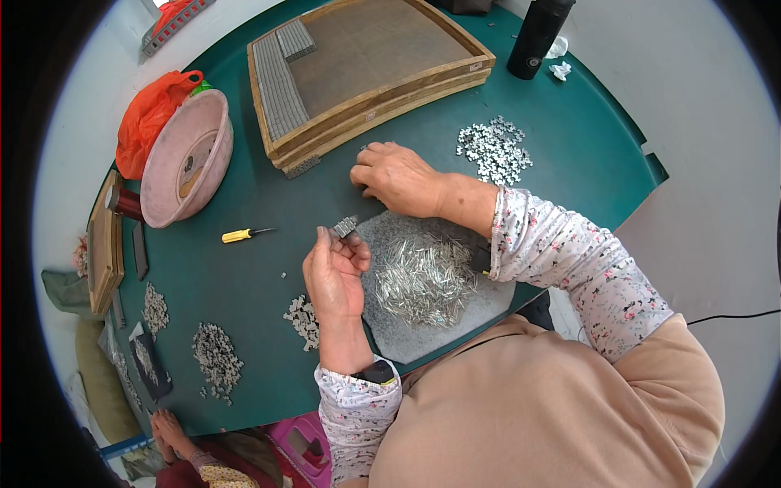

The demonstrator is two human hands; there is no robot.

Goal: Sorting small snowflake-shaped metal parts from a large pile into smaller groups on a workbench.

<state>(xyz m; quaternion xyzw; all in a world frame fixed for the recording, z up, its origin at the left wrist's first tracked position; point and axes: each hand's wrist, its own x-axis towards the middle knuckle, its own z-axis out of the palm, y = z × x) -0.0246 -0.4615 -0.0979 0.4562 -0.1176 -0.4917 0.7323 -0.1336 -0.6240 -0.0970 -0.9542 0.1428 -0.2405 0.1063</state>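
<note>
My left hand [335,272] is raised over the green table [244,276], fingers pinched on a short grey row of small metal parts [345,226]. My right hand [397,176] rests knuckles-up on the table just in front of the stacked wooden trays [382,102], fingers curled down; whether it holds anything is hidden. Between my arms lies a grey pad [488,301] with a heap of thin silver pins [423,276].
A pink bowl [189,159], an orange bag [146,122] and a yellow screwdriver [244,235] lie left. Piles of small metal pieces [494,149] sit right, front [303,319] and left [217,358]. A black bottle [537,37] stands at the back. Another person's hand [171,431] is at lower left.
</note>
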